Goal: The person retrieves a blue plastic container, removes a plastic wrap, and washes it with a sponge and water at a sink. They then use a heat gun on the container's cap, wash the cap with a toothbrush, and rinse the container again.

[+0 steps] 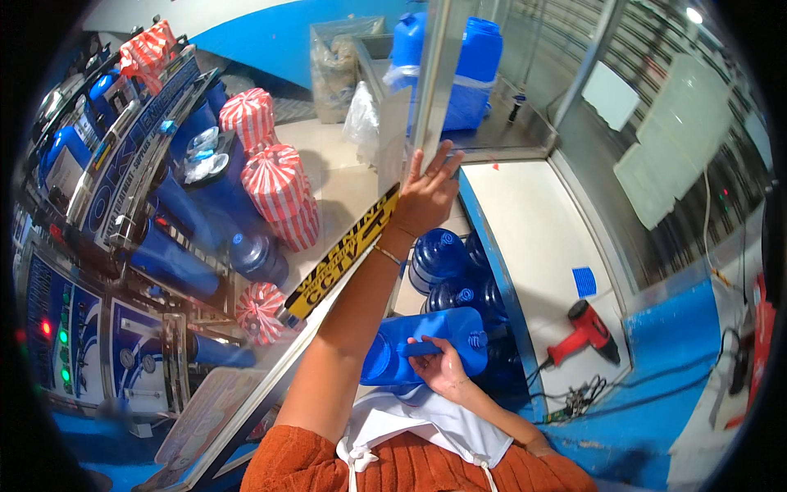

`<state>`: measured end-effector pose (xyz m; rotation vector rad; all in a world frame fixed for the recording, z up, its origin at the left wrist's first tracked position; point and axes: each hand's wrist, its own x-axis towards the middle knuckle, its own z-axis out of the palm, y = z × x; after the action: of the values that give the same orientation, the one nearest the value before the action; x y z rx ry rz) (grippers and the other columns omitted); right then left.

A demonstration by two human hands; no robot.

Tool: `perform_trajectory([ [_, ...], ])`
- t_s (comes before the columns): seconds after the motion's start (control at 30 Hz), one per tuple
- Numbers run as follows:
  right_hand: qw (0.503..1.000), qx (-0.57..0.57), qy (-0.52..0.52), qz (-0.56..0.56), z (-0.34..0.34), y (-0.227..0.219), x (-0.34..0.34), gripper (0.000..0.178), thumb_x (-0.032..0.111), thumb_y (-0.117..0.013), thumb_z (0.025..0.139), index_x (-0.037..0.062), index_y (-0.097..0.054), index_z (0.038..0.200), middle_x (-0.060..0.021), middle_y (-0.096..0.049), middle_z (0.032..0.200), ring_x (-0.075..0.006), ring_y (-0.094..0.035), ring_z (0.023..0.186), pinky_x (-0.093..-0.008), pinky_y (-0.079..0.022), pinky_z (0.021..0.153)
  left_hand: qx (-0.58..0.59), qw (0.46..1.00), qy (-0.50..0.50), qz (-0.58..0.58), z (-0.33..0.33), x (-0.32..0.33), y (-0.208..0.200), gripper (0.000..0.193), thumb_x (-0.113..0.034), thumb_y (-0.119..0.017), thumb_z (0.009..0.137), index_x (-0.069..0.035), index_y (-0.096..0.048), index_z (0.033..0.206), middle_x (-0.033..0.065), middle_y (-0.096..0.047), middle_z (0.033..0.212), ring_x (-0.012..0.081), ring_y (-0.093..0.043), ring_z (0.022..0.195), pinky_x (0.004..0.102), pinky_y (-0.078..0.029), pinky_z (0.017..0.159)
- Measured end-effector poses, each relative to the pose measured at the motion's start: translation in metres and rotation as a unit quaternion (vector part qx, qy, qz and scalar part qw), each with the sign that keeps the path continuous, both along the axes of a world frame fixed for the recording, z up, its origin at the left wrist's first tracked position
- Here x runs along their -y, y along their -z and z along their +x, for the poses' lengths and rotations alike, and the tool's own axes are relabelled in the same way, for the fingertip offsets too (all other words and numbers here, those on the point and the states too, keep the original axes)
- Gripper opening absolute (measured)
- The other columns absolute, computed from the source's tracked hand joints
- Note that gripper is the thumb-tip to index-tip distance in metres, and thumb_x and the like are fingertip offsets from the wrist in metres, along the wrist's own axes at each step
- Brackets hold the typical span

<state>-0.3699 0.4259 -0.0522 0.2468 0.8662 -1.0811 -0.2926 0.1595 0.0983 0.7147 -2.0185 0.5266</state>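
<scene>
My right hand (443, 371) is closed on the handle of a blue rectangular water jug (465, 324), which hangs close in front of my white apron (418, 418). Stretched far forward, my left hand (426, 193) lies against the upright metal edge of a glass door (416, 123). Its fingers are out and hold nothing. Below that wrist, a yellow and black sign (344, 254) is stuck on the door. Several round blue water bottles (438, 256) stand on the floor just beyond the jug, partly hidden by it and by the counter.
A white counter (533, 221) runs along the right, with a red heat gun (580, 334) and its cord on it. More blue jugs (467, 74) stand in a metal basin ahead. Red-and-white striped bundles (279, 193) and filter equipment (135, 328) are beyond the glass at left.
</scene>
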Motion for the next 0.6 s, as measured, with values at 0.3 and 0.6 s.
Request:
perform_trajectory([
  [0.3,0.958,-0.065,-0.277,-0.037,0.001,0.009,0.164,0.021,0.017,-0.053,0.095,0.0095,-0.055,0.115,-0.0152,-0.064,0.12,-0.0244,-0.06,0.109,-0.0363,-0.049,0.091,0.061,0.982,-0.15,-0.094,0.041,0.057,0.017,0.01,-0.018,-0.056,0.09,-0.016,-0.061,0.081,0.0009,-0.055,0.141,0.0227,-0.036,0.143,0.0616,0.0,0.118],
  [0.6,0.894,-0.181,-0.322,-0.253,0.059,0.031,0.309,0.023,0.02,-0.053,0.099,0.0101,-0.048,0.119,-0.0162,-0.066,0.112,-0.0215,-0.063,0.106,-0.0329,-0.049,0.088,0.06,0.93,-0.36,-0.046,0.178,0.156,0.015,0.005,-0.02,-0.062,0.08,-0.02,-0.066,0.083,0.0023,-0.055,0.138,0.026,-0.039,0.14,0.056,0.005,0.118],
])
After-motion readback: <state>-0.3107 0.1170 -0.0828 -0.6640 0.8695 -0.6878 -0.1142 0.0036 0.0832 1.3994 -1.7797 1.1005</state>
